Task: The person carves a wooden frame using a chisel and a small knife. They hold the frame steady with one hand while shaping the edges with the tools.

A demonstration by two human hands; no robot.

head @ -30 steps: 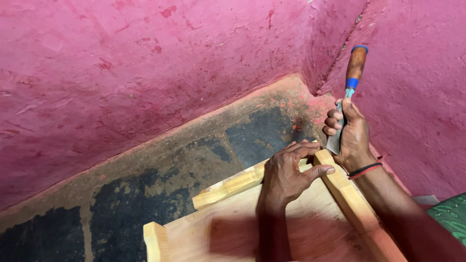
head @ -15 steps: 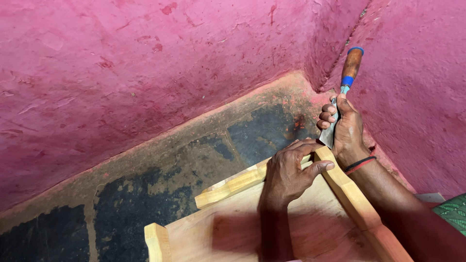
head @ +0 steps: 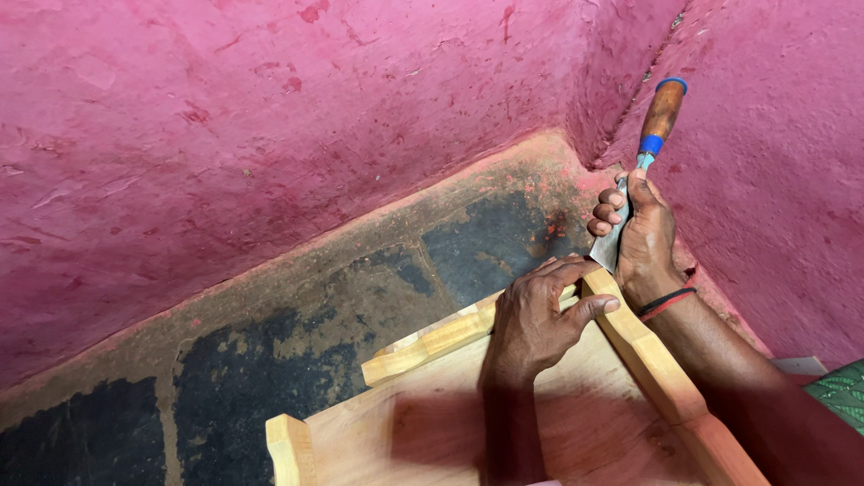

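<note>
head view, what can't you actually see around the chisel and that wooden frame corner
- Chisel cutting edge: head view, hidden behind the right hand and the frame corner.
- The corner joint of the wooden frame: covered by the left hand.
- Rest of the frame and its panel: cut off by the bottom edge.
- Green patterned thing: cut off by the right edge, too little shows to tell its kind.

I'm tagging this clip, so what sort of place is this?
Probably a corner of a plain room used for woodwork: rough pink walls, a worn dark floor, and a wooden frame being worked with a chisel.
</note>
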